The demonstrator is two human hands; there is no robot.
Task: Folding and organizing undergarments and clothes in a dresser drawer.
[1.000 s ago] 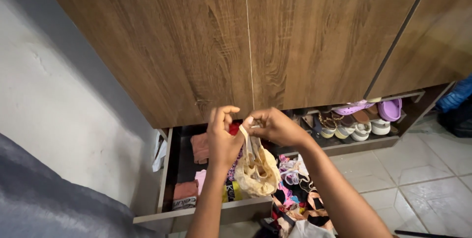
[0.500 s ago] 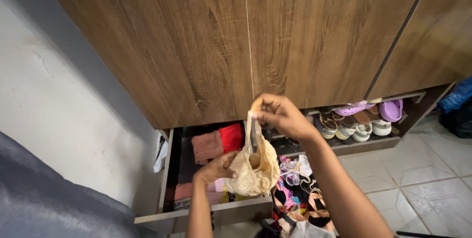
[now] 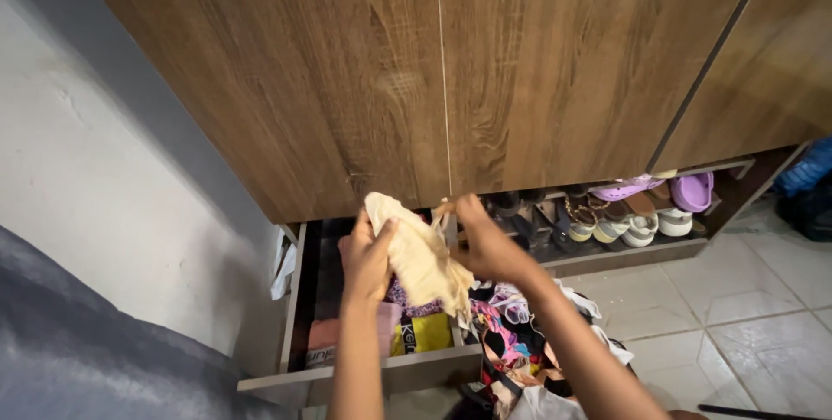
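My left hand (image 3: pixel 366 257) and my right hand (image 3: pixel 485 242) together hold a cream lace undergarment (image 3: pixel 418 255) above an open drawer (image 3: pixel 394 372). The left hand grips its upper left edge, thumb on the cloth. The right hand pinches the garment's strap end at the right. The cloth hangs folded between them, its lower tip pointing down toward the drawer. Inside the drawer lie folded pink, red and yellow garments (image 3: pixel 423 333), partly hidden by my arms.
Brown wooden wardrobe doors (image 3: pixel 433 73) rise behind the drawer. A low shelf holds several sandals and purple clogs (image 3: pixel 689 190). A heap of mixed colourful clothing (image 3: pixel 511 359) lies on the tiled floor. White wall at left, grey fabric (image 3: pixel 78 359) at bottom left.
My left hand rose from under the garment to grasp its top edge. My right hand dropped lower. The garment went from hanging like a pouch to being folded flat between both hands.
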